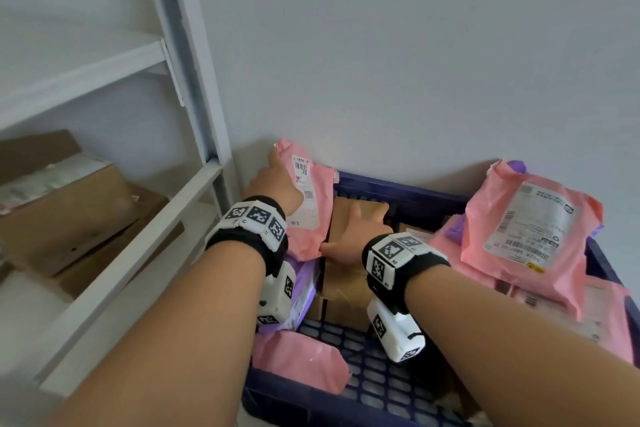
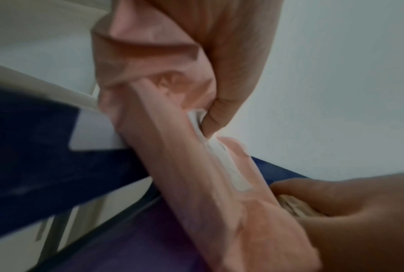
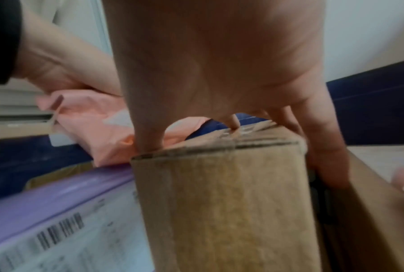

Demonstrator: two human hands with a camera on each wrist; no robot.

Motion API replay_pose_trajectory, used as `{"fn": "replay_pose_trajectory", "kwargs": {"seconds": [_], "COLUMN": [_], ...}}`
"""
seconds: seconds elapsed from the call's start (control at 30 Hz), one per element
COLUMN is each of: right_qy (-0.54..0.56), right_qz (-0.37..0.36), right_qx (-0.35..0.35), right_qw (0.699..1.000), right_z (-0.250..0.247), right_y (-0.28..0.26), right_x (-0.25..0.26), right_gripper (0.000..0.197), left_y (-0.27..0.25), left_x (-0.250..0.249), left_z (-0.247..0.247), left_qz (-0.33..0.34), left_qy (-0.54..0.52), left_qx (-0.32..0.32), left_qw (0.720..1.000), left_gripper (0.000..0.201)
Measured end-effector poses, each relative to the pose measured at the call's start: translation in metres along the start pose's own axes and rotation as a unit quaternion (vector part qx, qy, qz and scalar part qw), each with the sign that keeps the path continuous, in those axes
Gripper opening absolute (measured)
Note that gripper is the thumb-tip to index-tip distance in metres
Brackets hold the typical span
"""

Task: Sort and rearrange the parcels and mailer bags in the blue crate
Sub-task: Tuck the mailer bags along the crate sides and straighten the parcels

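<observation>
The blue crate [image 1: 398, 192] stands against the wall, filled with parcels. My left hand [image 1: 277, 180] grips a pink mailer bag [image 1: 310, 218] with a white label and holds it upright at the crate's far left corner; the left wrist view shows my thumb [image 2: 217, 114] pinching the pink bag [image 2: 184, 165]. My right hand [image 1: 360, 229] lies over a tall brown cardboard box [image 1: 346, 284] in the crate's middle, thumb on one side and fingers down the other, as the right wrist view shows on the box [image 3: 226, 202].
A purple mailer [image 3: 56, 211] with a barcode label lies left of the box. Another pink mailer [image 1: 526, 232] tops a pile at the crate's right, and one more pink bag [image 1: 301, 364] lies at the near left. White shelving [image 1: 138, 218] with cardboard boxes [image 1: 69, 218] stands left.
</observation>
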State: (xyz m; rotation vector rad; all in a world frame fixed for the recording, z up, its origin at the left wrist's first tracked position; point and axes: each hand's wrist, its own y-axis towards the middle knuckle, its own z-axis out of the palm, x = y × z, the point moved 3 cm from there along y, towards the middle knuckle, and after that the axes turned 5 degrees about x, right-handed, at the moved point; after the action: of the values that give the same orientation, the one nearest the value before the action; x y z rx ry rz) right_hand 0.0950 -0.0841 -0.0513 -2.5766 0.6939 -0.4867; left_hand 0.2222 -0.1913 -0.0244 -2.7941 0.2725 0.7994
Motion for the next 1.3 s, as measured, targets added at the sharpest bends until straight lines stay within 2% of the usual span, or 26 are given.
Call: {"fn": "replay_pose_trajectory", "kwargs": {"seconds": [0.1, 0.2, 0.27, 0.37, 0.43, 0.6, 0.73, 0.8, 0.9, 0.97, 1.1, 1.2, 1.23, 1.3], "right_qy": [0.015, 0.079, 0.137, 0.245, 0.275, 0.181, -0.018, -0.101, -0.179, -0.209, -0.240, -0.294, -0.321, -0.392], "right_qz": [0.009, 0.017, 0.021, 0.008, 0.000, -0.020, -0.024, -0.033, -0.047, -0.046, -0.017, -0.019, -0.027, -0.042], "right_qx": [-0.034, -0.022, -0.008, 0.029, 0.065, 0.141, 0.181, 0.198, 0.186, 0.177, 0.202, 0.173, 0.160, 0.178], "right_qw": [0.999, 0.997, 0.990, 0.969, 0.959, 0.973, 0.983, 0.974, 0.965, 0.961, 0.949, 0.940, 0.933, 0.902], "right_z": [-0.005, -0.026, -0.042, -0.060, -0.067, -0.063, -0.045, -0.030, -0.004, 0.006, 0.004, 0.002, 0.004, 0.014], "right_y": [-0.002, -0.009, -0.016, -0.038, -0.055, -0.097, -0.111, -0.114, -0.113, -0.108, -0.103, -0.099, -0.096, -0.090], "right_x": [-0.001, -0.005, -0.012, -0.025, -0.034, -0.039, -0.031, -0.023, -0.017, -0.017, -0.021, -0.026, -0.025, -0.021], "right_gripper": [0.117, 0.111, 0.101, 0.068, 0.065, 0.061, 0.074, 0.078, 0.071, 0.066, 0.070, 0.069, 0.068, 0.062], "left_y": [0.001, 0.003, 0.004, 0.003, 0.003, 0.004, 0.001, 0.000, -0.002, -0.002, -0.003, -0.004, -0.004, -0.003], "left_x": [0.003, 0.004, 0.005, 0.004, 0.004, 0.001, 0.000, 0.000, 0.000, 0.000, -0.001, -0.002, -0.002, -0.002], "left_z": [0.000, 0.000, 0.001, 0.001, 0.001, 0.003, 0.004, 0.003, 0.003, 0.003, 0.002, 0.001, 0.001, 0.001], "left_qz": [0.002, 0.004, 0.003, 0.003, 0.003, 0.002, 0.001, -0.001, 0.001, 0.005, 0.008, 0.007, 0.003, 0.002], "left_qy": [-0.014, -0.025, -0.030, -0.035, -0.031, -0.006, 0.012, 0.016, 0.016, 0.015, 0.008, 0.010, 0.011, 0.012], "left_qx": [0.002, 0.009, 0.014, 0.016, 0.017, 0.016, 0.013, 0.015, 0.018, 0.022, 0.019, 0.021, 0.022, 0.019], "left_qw": [1.000, 1.000, 0.999, 0.999, 0.999, 1.000, 1.000, 1.000, 1.000, 1.000, 1.000, 1.000, 1.000, 1.000], "left_gripper": [0.093, 0.093, 0.091, 0.088, 0.087, 0.088, 0.086, 0.084, 0.083, 0.083, 0.082, 0.081, 0.081, 0.082]}}
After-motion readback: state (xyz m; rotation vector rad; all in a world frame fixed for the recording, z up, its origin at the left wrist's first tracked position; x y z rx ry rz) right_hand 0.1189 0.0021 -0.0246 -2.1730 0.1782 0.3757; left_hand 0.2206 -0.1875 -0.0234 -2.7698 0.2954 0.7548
